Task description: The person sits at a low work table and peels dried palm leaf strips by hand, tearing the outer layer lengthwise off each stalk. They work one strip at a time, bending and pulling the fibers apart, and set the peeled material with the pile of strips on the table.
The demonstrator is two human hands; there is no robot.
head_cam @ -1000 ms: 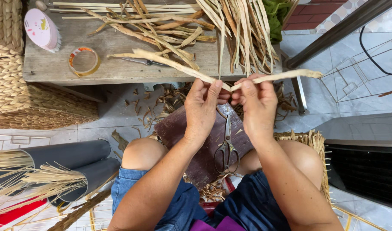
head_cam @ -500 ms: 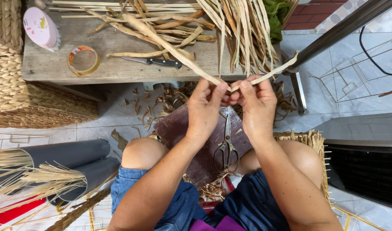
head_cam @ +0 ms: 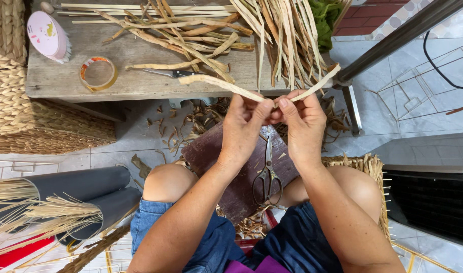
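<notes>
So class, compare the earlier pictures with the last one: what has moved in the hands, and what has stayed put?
The strip is pinched by both hands throughout. Its right end, level a second ago, has swung up to slant toward the metal leg. The left hand and right hand keep their grip, nothing let go. Scissors, tape roll and table are unchanged.

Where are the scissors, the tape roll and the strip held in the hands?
scissors [head_cam: 266,174]: head view, on the pivot.
tape roll [head_cam: 98,74]: head view, on the ring's rim.
strip [head_cam: 216,83]: head view, on its left half.

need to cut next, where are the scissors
In the head view the scissors lie on the dark board across the person's lap, just below the left hand and right hand.
</notes>
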